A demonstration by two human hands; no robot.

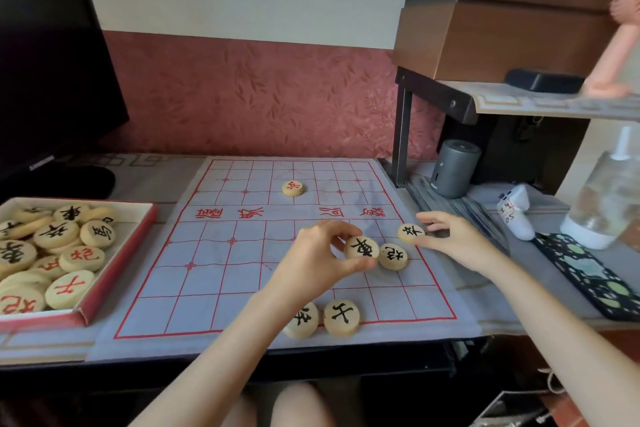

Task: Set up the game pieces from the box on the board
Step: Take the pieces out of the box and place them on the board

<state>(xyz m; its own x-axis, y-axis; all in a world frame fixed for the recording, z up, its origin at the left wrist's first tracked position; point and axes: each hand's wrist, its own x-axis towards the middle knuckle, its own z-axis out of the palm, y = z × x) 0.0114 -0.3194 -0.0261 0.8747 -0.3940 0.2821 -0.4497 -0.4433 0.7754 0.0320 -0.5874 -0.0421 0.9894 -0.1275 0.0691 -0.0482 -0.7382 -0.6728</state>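
Grey-blue cloth ruled with a red grid makes the board, spread flat on the counter and lying under both hands. The box, a shallow red-walled tray heaped with round wooden pieces, sits well off to the left of the left hand, so fetching a fresh piece should fall to that hand rather than the other. The left hand is curled, thumb below and fingers above, pinching a black-lettered piece by its rim and holding it tilted with its face up toward the camera, seemingly just clear of the cloth. The right hand lies to its right, near the board's right border, with forefinger and thumb closed lightly on the right edge of a second black piece that lies flat on the cloth. Between the two hands, just beside the held one and perhaps touching it, a third black piece lies flat. Nearer the person than the left hand, by its forearm, a pair of black pieces sits side by side on the near border line, one partly hidden by the arm. Far beyond the left hand a lone red piece rests across the lettered middle band. A round disc has no long axis to mind. In my judgement the move turns on direction alone: the unfilled near row lies toward the person from the left hand.
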